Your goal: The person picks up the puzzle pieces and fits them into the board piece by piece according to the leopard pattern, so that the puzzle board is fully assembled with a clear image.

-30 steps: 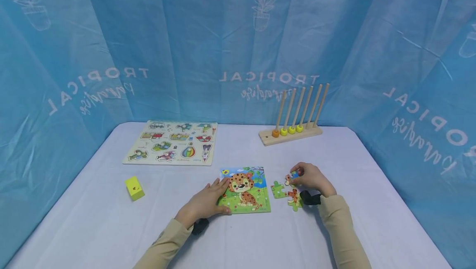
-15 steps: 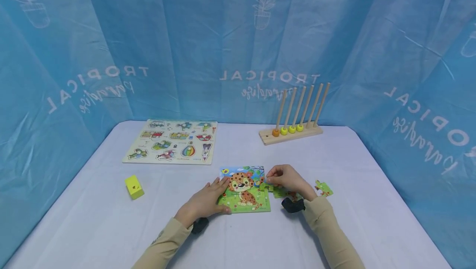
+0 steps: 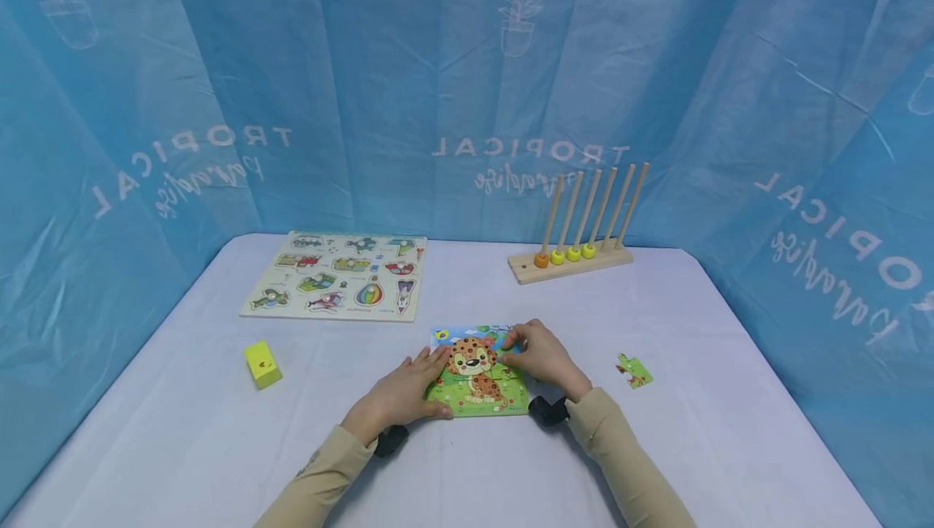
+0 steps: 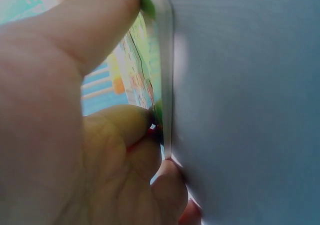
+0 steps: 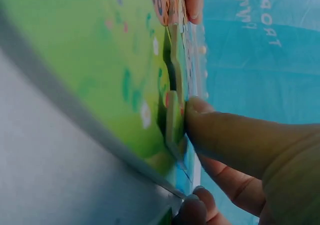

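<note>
pinching a raised puzzle piece [image 5: 175, 122] mid-frame, the right hand [image 3: 543, 355] may jam it by tilting, while the left hand [image 3: 401, 392] rests spread on the leopard puzzle [image 3: 470, 404].

The right hand [image 5: 250, 147] is pressing its thumb against a thin, pale-edged green puzzle piece [image 5: 174, 119], which is sitting slightly raised along the flat, flower-printed green puzzle board [image 5: 90, 50]. Fingers [image 5: 204, 199] are curling near the board's corner, beside the pale worktop [image 5: 45, 150]. A lone fingertip [image 5: 194, 2] is showing up top; a blue, white-lettered curtain [image 5: 260, 85] is hanging behind.
</note>
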### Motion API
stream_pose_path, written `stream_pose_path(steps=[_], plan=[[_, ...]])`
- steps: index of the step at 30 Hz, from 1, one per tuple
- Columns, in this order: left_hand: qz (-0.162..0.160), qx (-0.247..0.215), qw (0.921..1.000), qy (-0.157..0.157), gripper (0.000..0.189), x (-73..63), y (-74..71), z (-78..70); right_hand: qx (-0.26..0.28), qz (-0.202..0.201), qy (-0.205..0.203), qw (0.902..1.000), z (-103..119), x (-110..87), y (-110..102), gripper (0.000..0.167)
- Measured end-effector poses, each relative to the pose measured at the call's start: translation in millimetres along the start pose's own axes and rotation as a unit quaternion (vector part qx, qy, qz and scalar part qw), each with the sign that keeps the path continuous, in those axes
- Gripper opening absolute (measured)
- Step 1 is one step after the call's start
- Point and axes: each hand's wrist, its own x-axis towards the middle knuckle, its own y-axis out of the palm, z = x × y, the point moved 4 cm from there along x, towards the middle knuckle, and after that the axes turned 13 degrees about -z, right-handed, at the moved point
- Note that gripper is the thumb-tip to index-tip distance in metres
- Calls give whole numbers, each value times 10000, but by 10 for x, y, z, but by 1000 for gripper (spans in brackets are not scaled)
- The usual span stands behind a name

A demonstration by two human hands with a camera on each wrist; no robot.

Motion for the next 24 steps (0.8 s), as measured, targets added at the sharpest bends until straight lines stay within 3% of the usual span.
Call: stream_pose_path(steps=[7, 12, 15, 19, 24], plan=[[-10, 8, 10000, -13, 92, 14, -18, 16, -10, -39, -203, 9998, 14, 18, 1, 13], [-14, -31, 10000, 47, 91, 36, -3, 12, 733, 134, -74, 9972, -93, 62, -69, 9], [2, -4, 10000, 81, 91, 42, 22, 20, 1064, 151, 56, 9942, -201, 67, -188, 16], [15, 13, 9999, 115, 91, 41, 46, 32, 1052, 193, -74, 9942, -336, 23, -383, 24], [19, 5, 10000, 66, 92, 22, 25, 32, 763, 766, -153, 9940, -479, -73, -465, 46]])
